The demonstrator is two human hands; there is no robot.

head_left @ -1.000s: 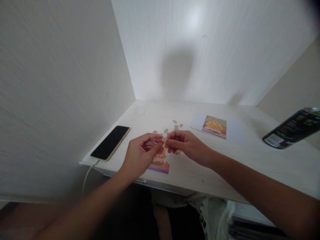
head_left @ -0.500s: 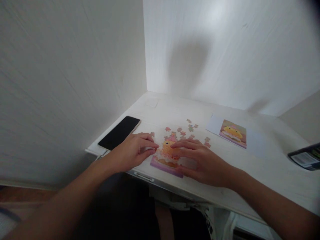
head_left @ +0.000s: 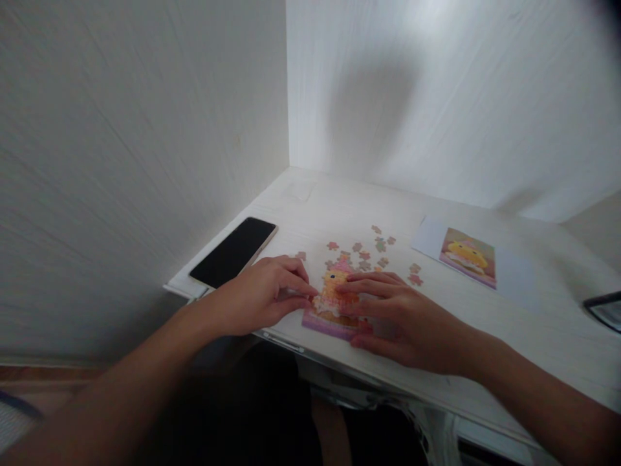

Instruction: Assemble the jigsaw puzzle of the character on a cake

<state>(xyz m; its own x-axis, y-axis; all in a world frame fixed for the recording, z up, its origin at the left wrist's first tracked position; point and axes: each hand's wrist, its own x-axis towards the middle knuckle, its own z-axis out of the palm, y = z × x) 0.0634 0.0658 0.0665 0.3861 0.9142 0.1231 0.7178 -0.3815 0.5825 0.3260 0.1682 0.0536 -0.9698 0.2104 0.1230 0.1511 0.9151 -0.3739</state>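
A partly assembled jigsaw puzzle [head_left: 332, 323] lies near the desk's front edge, showing a yellow figure with a pink hat and a purple strip at the bottom. At its left edge, my left hand [head_left: 274, 291] has thumb and forefinger pinched on a small puzzle piece [head_left: 311, 298], mostly covered by the fingertips. My right hand [head_left: 402, 310] rests over the puzzle's right side with fingers spread, hiding part of it. Several loose puzzle pieces [head_left: 364, 256] are scattered just behind the puzzle.
A dark-screened phone [head_left: 235, 251] lies left, by the side wall. To the right, a picture card [head_left: 468, 255] of the yellow figure rests on white paper [head_left: 428, 233]. A dark object [head_left: 606, 309] is cut off at the right edge. The white desk [head_left: 339, 200] meets walls behind and left.
The view has shifted slightly, so the desk items appear farther right. My left fingertips have come closer against the puzzle's left edge. My right hand still lies over its right side.
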